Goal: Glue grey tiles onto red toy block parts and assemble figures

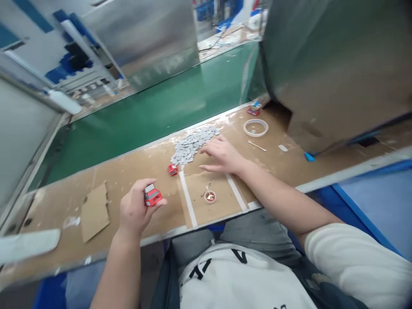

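My left hand (pixel 137 206) grips a small red toy car (pixel 152 195) with grey parts, held above the brown board on the left. Fingers apart, my right hand (pixel 222 154) hovers at the right edge of a heap of small grey flat pieces (pixel 193 143). Whether its fingertips touch the heap I cannot tell. A second red toy car (pixel 173 170) sits just below the heap's left end. Between two white tape strips stands a small round cup (pixel 210 197) with something dark red and a pale bit inside.
Towards the back right lie a roll of white tape (pixel 255 128), a cotton swab (pixel 257 146) and another red piece (pixel 254 110). A cardboard scrap (pixel 95 212) rests at the left. Behind the board runs a green conveyor belt (pixel 167 107), with a metal housing (pixel 334 73) at the right.
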Demonstrator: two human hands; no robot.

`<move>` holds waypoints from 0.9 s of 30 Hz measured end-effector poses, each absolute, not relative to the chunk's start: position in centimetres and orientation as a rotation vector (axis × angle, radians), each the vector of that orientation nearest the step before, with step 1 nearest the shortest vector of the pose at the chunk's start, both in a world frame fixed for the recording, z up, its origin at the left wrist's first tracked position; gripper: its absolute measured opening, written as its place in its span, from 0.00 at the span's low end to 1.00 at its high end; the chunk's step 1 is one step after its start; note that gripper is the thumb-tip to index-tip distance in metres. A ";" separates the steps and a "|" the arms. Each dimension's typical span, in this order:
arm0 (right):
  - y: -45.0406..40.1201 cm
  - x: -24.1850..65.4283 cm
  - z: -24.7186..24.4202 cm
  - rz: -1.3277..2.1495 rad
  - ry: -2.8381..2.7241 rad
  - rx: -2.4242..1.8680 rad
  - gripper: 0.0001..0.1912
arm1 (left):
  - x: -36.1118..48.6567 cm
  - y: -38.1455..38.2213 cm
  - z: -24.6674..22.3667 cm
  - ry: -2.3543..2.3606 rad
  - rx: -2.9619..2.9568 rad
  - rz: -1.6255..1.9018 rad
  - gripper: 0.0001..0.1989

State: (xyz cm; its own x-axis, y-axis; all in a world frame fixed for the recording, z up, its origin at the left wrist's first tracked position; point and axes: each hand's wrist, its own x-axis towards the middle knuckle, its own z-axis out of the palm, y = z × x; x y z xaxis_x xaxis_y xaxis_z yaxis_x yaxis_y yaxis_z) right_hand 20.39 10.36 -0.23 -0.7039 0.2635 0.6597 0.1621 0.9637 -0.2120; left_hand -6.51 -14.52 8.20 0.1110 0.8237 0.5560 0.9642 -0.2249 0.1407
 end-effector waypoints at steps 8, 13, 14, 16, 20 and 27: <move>4.4 19.5 2.8 0.283 -2.177 0.054 0.05 | -3.6 -34.1 2.1 -2.116 -1.823 -0.274 0.27; -9.8 15.4 4.8 1.301 -2.367 0.475 0.10 | -2.0 -42.6 -2.5 -2.407 -1.629 -0.040 0.23; -12.5 13.8 4.2 1.535 -2.400 0.498 0.11 | -2.2 -43.8 -2.3 -2.430 -1.594 0.009 0.22; -17.0 9.8 1.9 2.035 -2.370 0.333 0.12 | -3.6 -45.9 -0.6 -2.443 -1.509 0.117 0.23; -23.3 -0.2 -3.3 2.800 -1.972 -0.533 0.19 | -10.1 -49.4 3.9 -2.495 -1.328 0.296 0.28; -30.8 -12.7 -7.7 3.014 -1.598 -0.803 0.39 | -22.8 -51.4 4.0 -2.757 -1.635 0.397 0.24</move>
State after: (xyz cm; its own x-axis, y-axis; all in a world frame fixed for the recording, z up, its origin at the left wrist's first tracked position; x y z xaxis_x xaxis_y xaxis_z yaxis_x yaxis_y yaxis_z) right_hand -12.66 -30.78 -7.67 -0.8331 -0.1035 -0.5433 0.5078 -0.5326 -0.6771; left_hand -22.84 -51.45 4.01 -0.4848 0.8517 -0.1991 0.8733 0.4585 -0.1647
